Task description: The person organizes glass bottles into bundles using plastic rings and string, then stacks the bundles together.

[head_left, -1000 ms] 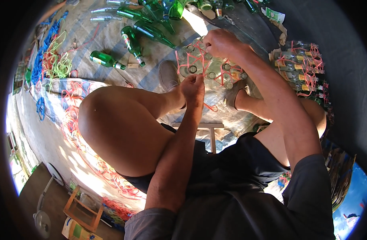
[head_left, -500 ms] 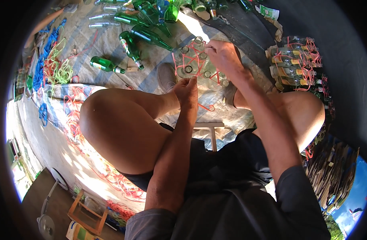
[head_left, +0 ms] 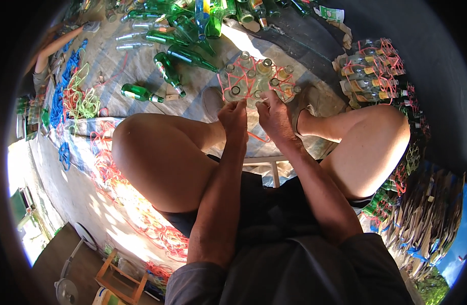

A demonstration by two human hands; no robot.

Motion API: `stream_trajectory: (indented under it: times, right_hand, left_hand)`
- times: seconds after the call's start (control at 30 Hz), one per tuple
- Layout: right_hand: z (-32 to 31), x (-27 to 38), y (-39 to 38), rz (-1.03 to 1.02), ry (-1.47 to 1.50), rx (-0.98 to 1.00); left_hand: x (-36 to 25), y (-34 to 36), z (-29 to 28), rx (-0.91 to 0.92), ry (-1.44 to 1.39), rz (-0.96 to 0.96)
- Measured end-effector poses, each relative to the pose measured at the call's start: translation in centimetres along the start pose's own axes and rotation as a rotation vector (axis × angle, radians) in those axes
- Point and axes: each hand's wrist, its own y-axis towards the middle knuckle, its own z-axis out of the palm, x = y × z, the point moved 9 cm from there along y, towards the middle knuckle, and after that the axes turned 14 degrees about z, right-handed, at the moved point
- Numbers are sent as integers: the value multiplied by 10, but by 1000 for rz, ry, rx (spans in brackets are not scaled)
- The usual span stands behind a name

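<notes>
Between my feet stands a cluster of clear glass bottles [head_left: 264, 68], upright and bound together by red plastic twine [head_left: 237, 81] that criss-crosses around their necks. At the near side of the cluster, my left hand [head_left: 234, 119] is closed in a pinch on the twine. Close on its right, my right hand [head_left: 277, 119] reaches to the nearest bottle necks with its fingers curled together. What those fingers hold is too small to make out. A loose end of twine [head_left: 259, 137] hangs below, between my wrists.
Green bottles [head_left: 193, 58] lie ahead on the tarp, with one [head_left: 141, 93] to the left. Tied bottle bundles [head_left: 373, 71] sit at right. Blue twine [head_left: 65, 91] and tangled red twine [head_left: 126, 203] lie left. Flattened cardboard [head_left: 427, 213] stands at right. Another person's arm [head_left: 55, 48] shows far left.
My right hand has come back from the far right side of the bottles to the near side, beside my left hand. A further red loop spans the right-hand bottles. The view has shifted slightly.
</notes>
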Motion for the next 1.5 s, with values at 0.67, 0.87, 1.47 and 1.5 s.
stream_trajectory:
  times: [0.67,0.87,1.47,1.5]
  right_hand:
    - [-33,-34,-5,61,-321,-57]
    - [-30,-41,1,-69,-256,-90]
    - [-32,-47,15,-76,-318,-14]
    - [-32,-42,14,-77,-315,-7]
  left_hand:
    - [-3,8,-14,48,66,66]
    - [-14,3,-6,63,209,157]
    - [-2,-26,-2,5,84,48]
    - [-3,-25,-3,14,76,59]
